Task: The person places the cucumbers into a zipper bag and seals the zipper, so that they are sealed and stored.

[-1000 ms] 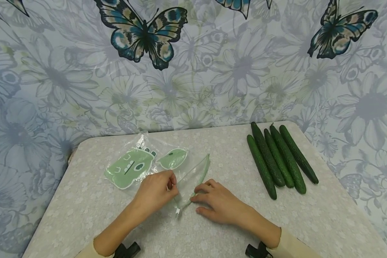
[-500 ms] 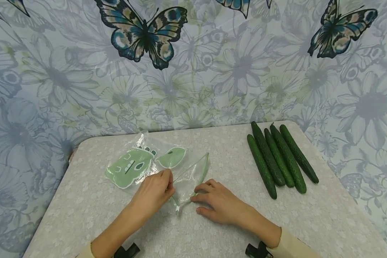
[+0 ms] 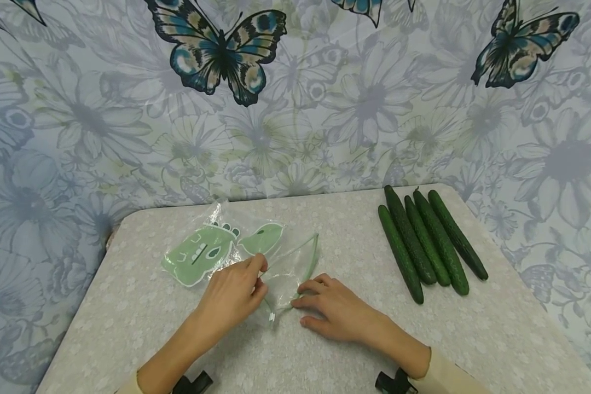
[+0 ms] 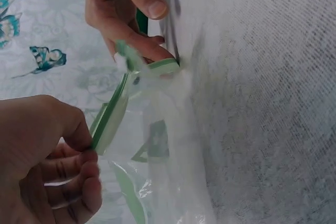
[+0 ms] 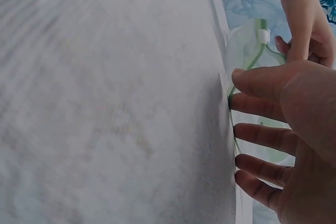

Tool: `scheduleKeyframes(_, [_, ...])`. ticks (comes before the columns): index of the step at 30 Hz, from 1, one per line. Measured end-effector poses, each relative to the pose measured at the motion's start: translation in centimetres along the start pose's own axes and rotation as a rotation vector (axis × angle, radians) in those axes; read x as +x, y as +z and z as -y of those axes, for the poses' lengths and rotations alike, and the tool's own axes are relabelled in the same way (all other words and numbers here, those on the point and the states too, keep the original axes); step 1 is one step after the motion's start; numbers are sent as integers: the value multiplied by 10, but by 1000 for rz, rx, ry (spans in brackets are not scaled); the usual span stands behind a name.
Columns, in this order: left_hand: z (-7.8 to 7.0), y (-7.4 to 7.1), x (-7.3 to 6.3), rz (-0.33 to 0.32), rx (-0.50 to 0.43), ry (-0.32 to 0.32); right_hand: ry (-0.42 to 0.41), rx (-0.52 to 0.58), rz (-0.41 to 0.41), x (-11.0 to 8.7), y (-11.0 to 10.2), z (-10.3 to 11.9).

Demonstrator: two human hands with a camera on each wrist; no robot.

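Clear plastic slider bag (image 3: 193, 261), cartoon-printed, parted at the mouth on the table (image 3: 354, 366).
Pinched at one green zip edge (image 4: 108, 113) by the left hand (image 3: 232, 287), touched at the opposite edge by the right hand (image 3: 332, 309), fingers (image 5: 265, 135) spread; already opened, seemingly; not yet filled or zipped, with five cucumbers (image 3: 426, 241) lying well apart.

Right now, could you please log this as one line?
bag: mouth open; left hand: pinches rim; right hand: touches rim; cucumbers: untouched
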State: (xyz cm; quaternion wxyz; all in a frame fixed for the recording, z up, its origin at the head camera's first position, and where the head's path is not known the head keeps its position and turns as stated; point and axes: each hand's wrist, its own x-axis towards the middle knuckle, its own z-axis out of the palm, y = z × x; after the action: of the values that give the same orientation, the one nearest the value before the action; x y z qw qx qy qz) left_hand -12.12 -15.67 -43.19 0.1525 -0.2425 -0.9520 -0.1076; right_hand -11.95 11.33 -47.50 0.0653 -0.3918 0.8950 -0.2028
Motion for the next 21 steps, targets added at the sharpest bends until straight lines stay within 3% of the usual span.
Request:
scheduleKeyframes(6, [1, 2, -5, 54, 164, 124, 0, 2, -3, 0, 0, -2])
scheduleKeyframes(9, [0, 2, -9, 53, 211, 138, -1, 4, -5, 0, 0, -2])
scheduleKeyframes(12, [-5, 3, -14, 68, 186, 60, 0, 8, -6, 0, 1, -2])
scheduleKeyframes(17, [-19, 6, -25, 164, 38, -133, -9, 11, -3, -2, 2, -2])
scheduleKeyframes(21, [-26, 10, -29, 150, -15, -180, -18, 10, -7, -3, 3, -3])
